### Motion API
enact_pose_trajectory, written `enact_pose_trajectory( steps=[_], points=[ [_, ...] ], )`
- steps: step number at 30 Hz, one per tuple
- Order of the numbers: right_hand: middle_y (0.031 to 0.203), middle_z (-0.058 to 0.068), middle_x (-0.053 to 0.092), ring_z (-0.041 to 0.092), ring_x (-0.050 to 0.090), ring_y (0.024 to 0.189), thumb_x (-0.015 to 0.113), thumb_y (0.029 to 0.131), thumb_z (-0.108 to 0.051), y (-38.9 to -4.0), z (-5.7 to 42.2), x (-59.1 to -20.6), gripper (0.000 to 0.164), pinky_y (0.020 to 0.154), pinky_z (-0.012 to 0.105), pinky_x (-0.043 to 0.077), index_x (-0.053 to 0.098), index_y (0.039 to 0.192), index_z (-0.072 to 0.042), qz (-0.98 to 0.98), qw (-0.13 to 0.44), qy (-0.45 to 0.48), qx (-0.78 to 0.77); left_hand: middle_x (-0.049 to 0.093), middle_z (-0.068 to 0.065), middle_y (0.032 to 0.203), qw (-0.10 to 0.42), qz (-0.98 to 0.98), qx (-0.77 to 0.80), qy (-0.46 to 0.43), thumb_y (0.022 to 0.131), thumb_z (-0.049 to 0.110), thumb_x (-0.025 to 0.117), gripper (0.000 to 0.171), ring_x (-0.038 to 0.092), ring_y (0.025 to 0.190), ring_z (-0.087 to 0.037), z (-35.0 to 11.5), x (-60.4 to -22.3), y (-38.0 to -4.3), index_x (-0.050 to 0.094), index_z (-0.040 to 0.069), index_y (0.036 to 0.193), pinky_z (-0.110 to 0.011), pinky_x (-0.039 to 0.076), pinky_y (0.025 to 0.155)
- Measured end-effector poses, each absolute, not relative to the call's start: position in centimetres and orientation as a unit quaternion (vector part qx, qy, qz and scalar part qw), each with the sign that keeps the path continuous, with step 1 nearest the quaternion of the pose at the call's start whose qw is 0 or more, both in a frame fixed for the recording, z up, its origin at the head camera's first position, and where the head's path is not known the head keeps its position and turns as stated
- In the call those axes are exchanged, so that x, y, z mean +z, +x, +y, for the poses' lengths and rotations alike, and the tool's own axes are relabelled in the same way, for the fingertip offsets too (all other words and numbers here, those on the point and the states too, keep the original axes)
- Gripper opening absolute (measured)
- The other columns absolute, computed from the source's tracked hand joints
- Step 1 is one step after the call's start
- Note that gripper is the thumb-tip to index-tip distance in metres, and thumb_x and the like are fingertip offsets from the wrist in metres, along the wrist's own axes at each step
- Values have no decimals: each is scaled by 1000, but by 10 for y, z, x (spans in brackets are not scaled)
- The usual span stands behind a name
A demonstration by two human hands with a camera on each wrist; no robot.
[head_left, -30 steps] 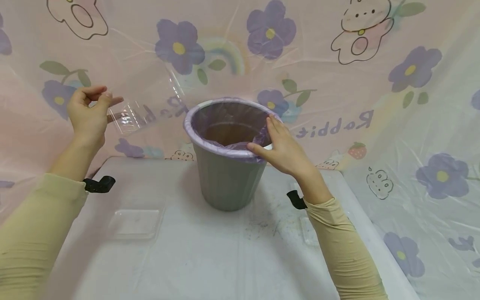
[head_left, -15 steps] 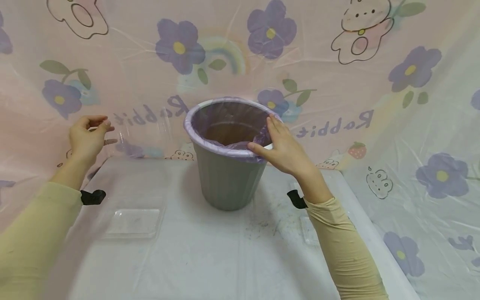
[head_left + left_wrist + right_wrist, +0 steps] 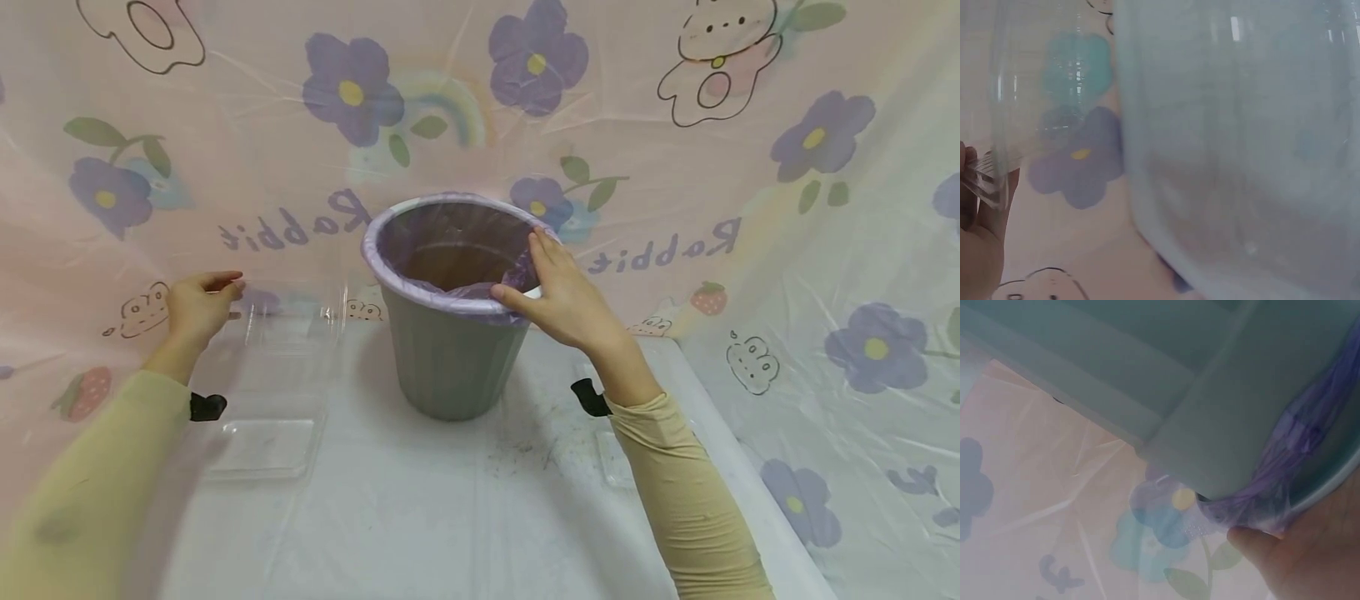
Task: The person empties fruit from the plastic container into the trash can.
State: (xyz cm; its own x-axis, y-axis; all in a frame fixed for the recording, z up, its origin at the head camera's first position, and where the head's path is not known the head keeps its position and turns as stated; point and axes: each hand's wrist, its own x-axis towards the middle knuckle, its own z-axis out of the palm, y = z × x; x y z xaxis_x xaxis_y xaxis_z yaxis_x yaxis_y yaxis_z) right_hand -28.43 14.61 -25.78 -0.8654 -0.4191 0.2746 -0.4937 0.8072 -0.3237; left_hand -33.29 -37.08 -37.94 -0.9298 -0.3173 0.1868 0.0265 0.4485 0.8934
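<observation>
In the head view my left hand [image 3: 201, 307] pinches a clear plastic box [image 3: 288, 329] by its left edge, above the table's back left part. The left wrist view shows a ribbed corner of the clear plastic box [image 3: 990, 178] between the fingers. A grey trash bin [image 3: 453, 367] stands upright at the middle back, its rim wrapped in a purple bag [image 3: 416, 287]. My right hand [image 3: 562, 292] rests on the bin's right rim with fairly straight fingers and thumb spread. Up close, the right thumb [image 3: 1250, 544] touches the gathered purple bag [image 3: 1297, 434].
Another clear plastic box [image 3: 266, 450] lies at the table's left, and a further clear plastic piece [image 3: 615, 458] sits partly behind the right forearm. Dark specks [image 3: 525, 454] dot the white table [image 3: 420, 517] right of the bin. A printed curtain [image 3: 450, 108] hangs behind.
My left hand has come down with the clear plastic box, from above bin-rim height toward the table's back left. The right hand and the bin have stayed put.
</observation>
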Motion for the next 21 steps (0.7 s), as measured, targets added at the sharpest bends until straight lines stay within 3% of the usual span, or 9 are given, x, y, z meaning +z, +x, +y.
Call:
enact_pose_trajectory(
  steps=[9, 11, 13, 17, 21],
  points=[
    [174, 14, 5, 31, 5, 161, 46, 96, -78, -285, 148, -259, 112, 130, 47, 8, 10, 164, 2, -946, 99, 242, 194, 70, 21, 92, 105, -851, -508, 85, 106, 9, 57, 40, 62, 75, 12, -375, -397, -344, 57, -10, 141, -24, 63, 71],
    [174, 14, 5, 31, 4, 161, 46, 96, -78, -285, 148, -258, 112, 130, 47, 8, 9, 165, 2, -946, 99, 242, 192, 72, 14, 93, 94, -860, -495, 81, 106, 9, 57, 39, 62, 74, 11, -375, -401, -346, 58, -11, 139, -23, 63, 70],
    [175, 13, 4, 30, 4, 161, 45, 95, -79, -285, 148, -258, 112, 130, 47, 8, 9, 165, 1, -946, 99, 241, 191, 76, -2, 101, 86, -872, -477, 74, 106, 11, 57, 39, 60, 73, 10, -374, -404, -347, 59, -11, 138, -24, 63, 69],
    [175, 12, 3, 29, 3, 161, 44, 95, -80, -286, 147, -258, 113, 130, 48, 9, 8, 165, 0, -947, 96, 241, 190, 67, -31, 121, 80, -889, -447, 65, 107, 14, 57, 39, 58, 73, 8, -373, -411, -350, 60, -12, 137, -29, 64, 71],
    [175, 12, 4, 28, 4, 161, 44, 95, -80, -285, 147, -259, 112, 130, 48, 9, 8, 165, 0, -947, 95, 239, 190, 63, -38, 124, 81, -896, -431, 61, 107, 12, 56, 39, 58, 70, 7, -374, -415, -353, 58, -13, 137, -32, 65, 71]
  ],
)
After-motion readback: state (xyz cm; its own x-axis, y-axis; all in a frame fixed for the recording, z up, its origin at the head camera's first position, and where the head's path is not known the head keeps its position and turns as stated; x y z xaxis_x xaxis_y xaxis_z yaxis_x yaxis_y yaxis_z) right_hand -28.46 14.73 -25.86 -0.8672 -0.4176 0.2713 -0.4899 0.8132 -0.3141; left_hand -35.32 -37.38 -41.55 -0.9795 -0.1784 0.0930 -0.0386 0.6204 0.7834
